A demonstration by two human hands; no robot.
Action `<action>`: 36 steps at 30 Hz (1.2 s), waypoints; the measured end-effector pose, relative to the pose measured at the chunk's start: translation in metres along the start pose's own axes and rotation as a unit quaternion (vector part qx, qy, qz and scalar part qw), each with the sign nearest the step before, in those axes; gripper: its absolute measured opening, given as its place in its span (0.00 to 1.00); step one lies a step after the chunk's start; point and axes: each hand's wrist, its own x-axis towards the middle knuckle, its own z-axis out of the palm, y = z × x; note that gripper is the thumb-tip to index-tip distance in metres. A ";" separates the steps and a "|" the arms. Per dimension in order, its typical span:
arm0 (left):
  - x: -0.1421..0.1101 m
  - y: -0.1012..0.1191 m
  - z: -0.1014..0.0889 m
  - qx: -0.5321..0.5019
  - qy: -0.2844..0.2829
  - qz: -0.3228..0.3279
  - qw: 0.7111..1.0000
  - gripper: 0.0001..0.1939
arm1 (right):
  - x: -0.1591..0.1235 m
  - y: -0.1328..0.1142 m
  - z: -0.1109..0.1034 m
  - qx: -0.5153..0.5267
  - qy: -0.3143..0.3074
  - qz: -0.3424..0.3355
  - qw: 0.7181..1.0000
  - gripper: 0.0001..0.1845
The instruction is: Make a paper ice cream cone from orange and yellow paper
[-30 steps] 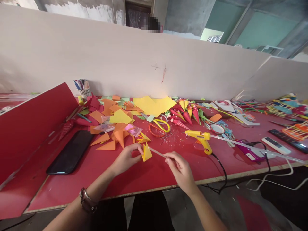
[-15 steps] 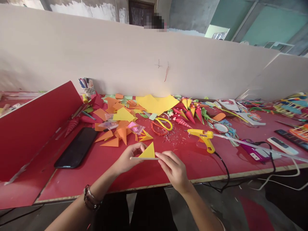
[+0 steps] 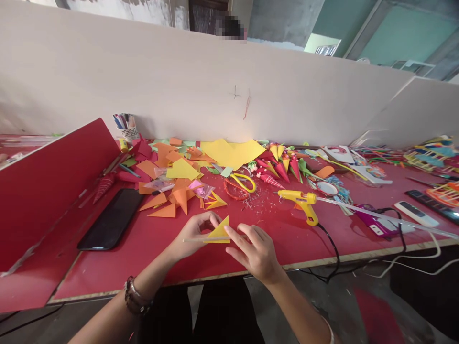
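Far left of the glue gun [image 3: 302, 202] I see a black phone [image 3: 110, 220]. Closer on that side, my left hand [image 3: 191, 230] pinches the folded yellow paper [image 3: 220, 231], a pale stick [image 3: 196, 240] across its lower edge. Just left of the glue gun, nearer me, my right hand [image 3: 256, 252] has fingers parted, one at the paper's edge.

Soft, even light spreads over the pale partition [image 3: 161, 86]; above it a bright opening [image 3: 322, 43] glares, a head [image 3: 231, 27] shows pixelated; below it the worktop [image 3: 111, 270] gleams faintly.
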 end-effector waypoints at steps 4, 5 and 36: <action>-0.001 0.002 0.003 0.008 0.009 -0.016 1.000 0.10 | 0.001 -0.002 0.001 -0.009 0.004 0.012 1.000 0.18; -0.002 0.003 0.003 0.013 0.008 -0.020 1.000 0.10 | 0.000 -0.003 0.001 -0.006 0.001 0.016 1.000 0.19; -0.022 -0.010 0.000 0.076 0.145 -0.031 0.986 0.15 | 0.003 -0.007 0.021 0.111 -0.057 0.137 0.983 0.15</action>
